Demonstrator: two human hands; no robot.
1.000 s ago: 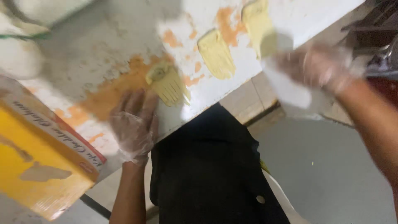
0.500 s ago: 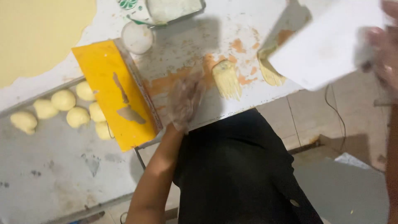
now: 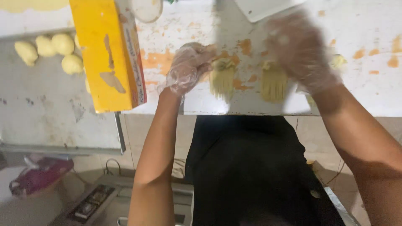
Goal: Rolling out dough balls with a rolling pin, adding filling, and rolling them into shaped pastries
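Counter (image 3: 201, 104) of white, scuffed and smeared with orange patches, fills the upper half of the head view, its front edge running straight across above the person's black clothing. Below that edge are pale wall tiles, and further down a grey floor with a dark flat device at the lower left and a reddish bundle beside it. To the left, a grey metal tray (image 3: 50, 109) lies against the counter and carries several round dough balls (image 3: 63, 44) near its far end. A yellow cardboard box (image 3: 109, 50) stands tilted where tray and counter meet, just left of the left hand. At the top edge sit a round white lid-like thing (image 3: 145, 9) and a white board (image 3: 264, 7), both partly cut off. The left hand (image 3: 188, 67), in a clear plastic glove, is curled with its fingers bent onto the upper end of a ridged dough piece (image 3: 222, 77) lying flat on the counter. The right hand (image 3: 303, 52), also gloved and blurred, hovers over a second ridged dough piece (image 3: 274, 81); whether it grips it I cannot tell. The two hands are apart, each above its own piece. A smaller dough bit (image 3: 338, 61) shows just right of the right hand.
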